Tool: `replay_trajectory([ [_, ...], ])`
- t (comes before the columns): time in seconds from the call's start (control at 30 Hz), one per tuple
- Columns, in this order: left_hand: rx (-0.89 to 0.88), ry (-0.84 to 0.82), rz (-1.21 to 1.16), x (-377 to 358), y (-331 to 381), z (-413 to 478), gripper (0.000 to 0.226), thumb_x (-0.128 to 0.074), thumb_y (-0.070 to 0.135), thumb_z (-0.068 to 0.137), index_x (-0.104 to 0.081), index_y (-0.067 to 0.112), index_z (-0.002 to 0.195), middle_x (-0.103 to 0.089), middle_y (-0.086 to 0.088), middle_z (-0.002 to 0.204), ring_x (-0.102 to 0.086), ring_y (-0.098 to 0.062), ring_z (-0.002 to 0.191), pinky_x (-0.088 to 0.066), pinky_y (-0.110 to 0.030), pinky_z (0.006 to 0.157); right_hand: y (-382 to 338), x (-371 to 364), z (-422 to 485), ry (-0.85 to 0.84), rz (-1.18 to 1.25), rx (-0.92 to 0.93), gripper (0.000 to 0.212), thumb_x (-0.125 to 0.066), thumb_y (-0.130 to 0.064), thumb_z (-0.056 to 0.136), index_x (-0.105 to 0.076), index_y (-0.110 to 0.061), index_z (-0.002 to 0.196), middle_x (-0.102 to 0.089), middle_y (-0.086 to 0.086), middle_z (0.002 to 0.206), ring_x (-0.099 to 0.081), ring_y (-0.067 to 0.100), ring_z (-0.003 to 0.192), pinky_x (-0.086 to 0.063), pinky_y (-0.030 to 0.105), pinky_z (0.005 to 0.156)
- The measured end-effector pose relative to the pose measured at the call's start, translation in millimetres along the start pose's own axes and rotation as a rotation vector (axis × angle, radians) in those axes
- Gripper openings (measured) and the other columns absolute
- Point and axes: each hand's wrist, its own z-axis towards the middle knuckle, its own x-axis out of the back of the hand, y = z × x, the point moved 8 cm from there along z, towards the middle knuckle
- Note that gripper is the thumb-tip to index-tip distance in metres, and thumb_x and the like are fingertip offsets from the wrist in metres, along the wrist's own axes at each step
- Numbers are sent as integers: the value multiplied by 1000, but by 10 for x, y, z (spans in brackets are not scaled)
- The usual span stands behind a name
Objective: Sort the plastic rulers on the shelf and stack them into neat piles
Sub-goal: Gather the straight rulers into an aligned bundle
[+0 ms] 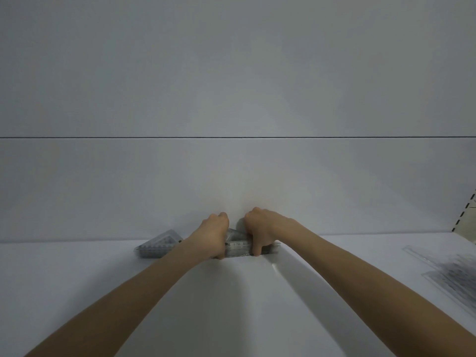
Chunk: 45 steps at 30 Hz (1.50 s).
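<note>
Gripping the stack of clear rulers (pixel 238 247) from either end, both hands are working at the lower centre of the frame, where the stack is sitting on the white shelf (pixel 77 279) close against the back panel (pixel 231 176). A triangular corner is showing above the stack between the hands, so it may include set squares.

The left hand (pixel 215 233) is clamping the stack's left end, fingers curled over the top and thumb at the front edge. The right hand (pixel 260 231) is clamping the right end in the same manner, with the fingertips hidden behind the stack. The two hands are sitting near each other but not touching.

Just left of the left forearm, a second pile (pixel 159 245) of clear triangular pieces is lying squared up and untouched. At the right edge of the frame, loose clear rulers (pixel 448 273) are lying fanned and overlapping, well apart from the hands. A slotted upright (pixel 472 207) is showing above them.

Progress, as a judgement: the task is appearing partly done, with one pile formed, one being squared, and the fanned group on the right awaiting sorting.

Count: two hands, three groups of rulers, one shelf. The pieces within each group are blurring together, so no count of them is possible.
</note>
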Motion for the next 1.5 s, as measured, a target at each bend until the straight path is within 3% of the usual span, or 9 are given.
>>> replay_trajectory([
  [0.23, -17, 1, -72, 50, 34, -89, 58, -79, 9, 68, -30, 11, 101, -41, -8, 94, -49, -23, 81, -43, -31, 60, 149, 9, -189, 53, 97, -72, 36, -79, -39, 63, -63, -19, 87, -59, -3, 76, -61, 20, 83, -42, 26, 56],
  [0.33, -68, 80, -117, 216, 155, -170, 63, -77, 17, 69, -33, 10, 114, -49, -10, 99, -50, -23, 83, -44, -34, 61, 288, 13, -378, 103, 104, -110, 59, -78, -53, 61, -64, -18, 106, -66, -2, 99, -61, 22, 94, -53, 34, 75],
  [0.43, -161, 184, -205, 423, 427, -248, 58, -72, 26, 78, -38, 12, 123, -54, -8, 112, -53, -22, 88, -46, -34, 73, 447, 75, -661, 153, 192, -116, 73, -78, -56, 66, -56, -19, 124, -61, -1, 114, -58, 21, 104, -50, 39, 89],
  [0.57, -239, 262, -317, 501, 869, -360, 38, -66, 26, 81, -53, 14, 115, -57, -5, 115, -56, -21, 97, -49, -35, 85, 635, 190, -1087, 265, 305, -91, 50, -74, -36, 79, -59, -14, 121, -65, 2, 111, -60, 19, 103, -50, 37, 91],
  [0.77, -351, 298, -417, 300, 1584, -407, 25, -65, 24, 82, -61, 15, 105, -62, 1, 112, -53, -17, 105, -44, -26, 82, 1064, 111, -1784, 392, 401, -126, 36, -71, -26, 83, -63, -13, 115, -68, 2, 107, -63, 14, 98, -51, 30, 86],
  [1.0, -424, 230, -558, -198, 2424, -579, 16, -64, 22, 82, -64, 16, 97, -62, 4, 103, -54, -13, 101, -38, -19, 76, 1855, -186, -2729, 437, 443, -315, 36, -72, -32, 83, -65, -16, 114, -68, -1, 109, -62, 9, 99, -44, 14, 80],
  [1.23, -499, 100, -576, -558, 3139, -764, 21, -60, 24, 87, -64, 15, 106, -61, 0, 109, -52, -14, 109, -45, -25, 84, 2692, -639, -3644, 299, 405, -613, 53, -62, -54, 84, -56, -26, 128, -54, -5, 136, -47, 15, 125, -36, 30, 101],
  [1.37, -614, 37, -545, -666, 3602, -919, 45, -58, 38, 90, -51, 17, 129, -50, -1, 135, -43, -13, 126, -35, -21, 99, 2886, -1024, -3917, 183, 449, -710, 78, -49, -71, 80, -40, -26, 143, -39, -5, 150, -35, 16, 137, -29, 35, 112],
  [1.5, -648, -138, -406, -921, 3981, -1048, 80, -45, 56, 92, -8, 17, 151, -3, -10, 159, -1, -23, 147, -10, -34, 117, 2853, -1281, -4005, 111, 521, -720, 102, -35, -84, 64, -27, -28, 149, -34, 5, 153, -33, 25, 139, -32, 44, 112],
])
